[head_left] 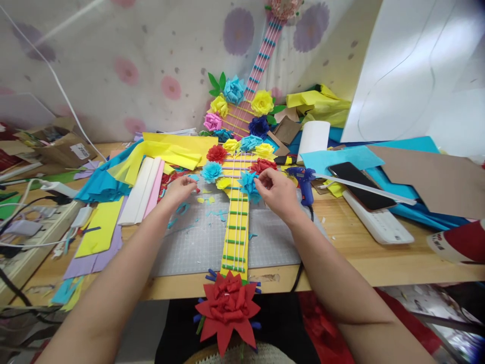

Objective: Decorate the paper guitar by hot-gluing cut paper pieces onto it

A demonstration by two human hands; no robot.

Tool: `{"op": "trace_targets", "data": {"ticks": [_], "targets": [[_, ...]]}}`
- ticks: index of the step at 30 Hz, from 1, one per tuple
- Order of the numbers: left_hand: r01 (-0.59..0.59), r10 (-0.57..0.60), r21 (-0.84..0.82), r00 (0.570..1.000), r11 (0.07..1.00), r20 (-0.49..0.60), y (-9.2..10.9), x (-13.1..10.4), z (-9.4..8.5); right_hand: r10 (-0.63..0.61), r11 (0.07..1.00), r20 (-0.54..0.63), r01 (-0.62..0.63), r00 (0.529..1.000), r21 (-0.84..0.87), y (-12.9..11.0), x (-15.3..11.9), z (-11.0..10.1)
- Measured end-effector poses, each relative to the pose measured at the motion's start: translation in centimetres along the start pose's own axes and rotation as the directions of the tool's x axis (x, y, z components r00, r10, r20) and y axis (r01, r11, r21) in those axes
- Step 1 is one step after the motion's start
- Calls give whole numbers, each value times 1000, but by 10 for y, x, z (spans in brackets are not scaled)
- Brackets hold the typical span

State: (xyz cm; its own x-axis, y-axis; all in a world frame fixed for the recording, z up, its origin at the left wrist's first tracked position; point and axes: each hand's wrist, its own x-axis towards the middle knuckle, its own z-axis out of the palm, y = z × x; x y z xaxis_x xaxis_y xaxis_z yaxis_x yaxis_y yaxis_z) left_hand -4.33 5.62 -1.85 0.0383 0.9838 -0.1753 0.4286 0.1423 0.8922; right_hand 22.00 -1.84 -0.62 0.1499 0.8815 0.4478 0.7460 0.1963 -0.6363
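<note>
A yellow paper guitar with white strings and green frets lies with its neck towards me, and a large red paper flower covers its near end, past the table edge. Red, yellow and blue paper flowers ring its body. My right hand has its fingers curled at the petals of a blue paper flower on the guitar's right side. Left of the body, my left hand hovers with thumb and fingers drawn together; whatever they pinch, if anything, is too small to name.
A grey cutting mat with paper scraps lies beneath the guitar. To the right are a blue glue gun, a black phone and a paper cup. Behind stands a pink paper guitar. Crepe paper and a power strip occupy the left.
</note>
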Motion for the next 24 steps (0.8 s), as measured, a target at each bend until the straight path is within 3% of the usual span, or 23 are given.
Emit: {"op": "trace_targets", "data": {"ticks": [3, 6, 10, 14, 20, 24], "targets": [[-110, 146, 346, 986, 932, -81, -13, -5, 8, 18, 997, 80, -11, 997, -82, 1, 1, 0], [-228, 300, 482, 951, 846, -76, -19, -12, 24, 24, 989, 170, 1, 985, -147, 2, 3, -3], [-349, 365, 508, 928, 788, 72, -19, -15, 37, 66, 980, 198, -27, 978, -196, 2, 5, -13], [-436, 379, 510, 900, 742, 216, -16, -14, 35, 78, 978, 181, -40, 980, -207, 5, 7, -27], [-440, 392, 460, 898, 771, 201, -15, -14, 34, 113, 974, 291, -48, 950, -222, 26, 2, -50], [-423, 378, 340, 905, 840, 194, -14, -15, 35, 157, 962, 464, -30, 872, -270, 49, -7, -69]]}}
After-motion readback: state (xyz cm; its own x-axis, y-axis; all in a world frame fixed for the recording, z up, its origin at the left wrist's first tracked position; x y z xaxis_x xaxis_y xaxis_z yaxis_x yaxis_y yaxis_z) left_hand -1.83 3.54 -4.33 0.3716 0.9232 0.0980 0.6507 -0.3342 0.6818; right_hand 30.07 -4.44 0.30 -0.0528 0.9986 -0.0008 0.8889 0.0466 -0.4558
